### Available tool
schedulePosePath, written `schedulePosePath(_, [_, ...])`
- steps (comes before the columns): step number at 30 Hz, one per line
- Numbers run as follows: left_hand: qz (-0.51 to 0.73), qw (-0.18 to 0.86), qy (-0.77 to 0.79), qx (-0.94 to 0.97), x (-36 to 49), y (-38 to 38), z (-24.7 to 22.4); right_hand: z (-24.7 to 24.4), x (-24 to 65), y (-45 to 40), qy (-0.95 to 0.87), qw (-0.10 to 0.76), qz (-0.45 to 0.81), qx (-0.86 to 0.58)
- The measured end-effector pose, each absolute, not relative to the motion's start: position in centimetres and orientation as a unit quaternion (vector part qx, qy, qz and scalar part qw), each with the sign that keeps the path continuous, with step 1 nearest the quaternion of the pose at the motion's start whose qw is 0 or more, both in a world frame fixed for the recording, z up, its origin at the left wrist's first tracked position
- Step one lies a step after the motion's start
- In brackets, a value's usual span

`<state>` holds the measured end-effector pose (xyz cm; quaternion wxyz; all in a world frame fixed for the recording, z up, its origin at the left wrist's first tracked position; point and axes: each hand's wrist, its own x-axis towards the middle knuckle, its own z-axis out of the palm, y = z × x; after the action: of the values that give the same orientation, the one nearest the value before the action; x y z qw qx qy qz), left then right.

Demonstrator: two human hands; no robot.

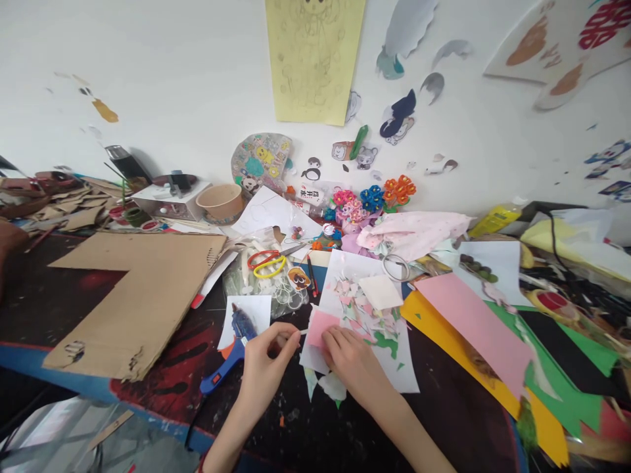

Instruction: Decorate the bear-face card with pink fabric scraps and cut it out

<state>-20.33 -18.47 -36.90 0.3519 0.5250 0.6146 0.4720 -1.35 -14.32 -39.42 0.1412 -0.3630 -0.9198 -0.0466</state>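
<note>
My left hand (269, 361) is closed in a pinch, thumb against forefinger, on a thin white strip (304, 332) whose end pokes out toward the pink paper. My right hand (355, 364) has its fingers bent together over the lower right edge of a small square of pink paper (321, 326). Under that square lies a white sheet (407, 374) strewn with pink, white and green paper scraps (352, 299). Left of my left hand, a blue glue gun (240, 335) rests partly on a small white paper.
Cut cardboard (142, 289) covers the left side. Scissors (266, 263) lie on a clear plastic bag behind. At right are pink (478, 328), yellow and green sheets. Paper flowers (372, 197) stand along the wall. Part of another person's arm (10, 246) shows at far left.
</note>
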Motion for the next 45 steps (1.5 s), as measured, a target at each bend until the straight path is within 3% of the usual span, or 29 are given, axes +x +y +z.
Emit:
schedulePosePath(9, [0.442, 0.23, 0.63, 0.596, -20.1, -18.4, -37.4, -37.2, -0.7, -11.5, -0.883, 0.097, 0.118, -0.444])
schedulePosePath(15, [0.376, 0.028, 0.567, 0.732, -19.8, -18.4, -38.4, -36.4, 0.2, -9.0, -0.862, 0.11, 0.215, -0.445])
schedulePosePath(22, [0.206, -0.206, 0.442, 0.849, -18.6, -18.1, -39.0, -36.6, 0.8, -8.1, -0.849, 0.132, 0.269, -0.435])
schedulePosePath(45, [0.095, -0.252, 0.365, 0.891, -17.1, -15.2, -39.4, -36.9, 1.7, -5.1, -0.839, 0.157, 0.352, -0.385])
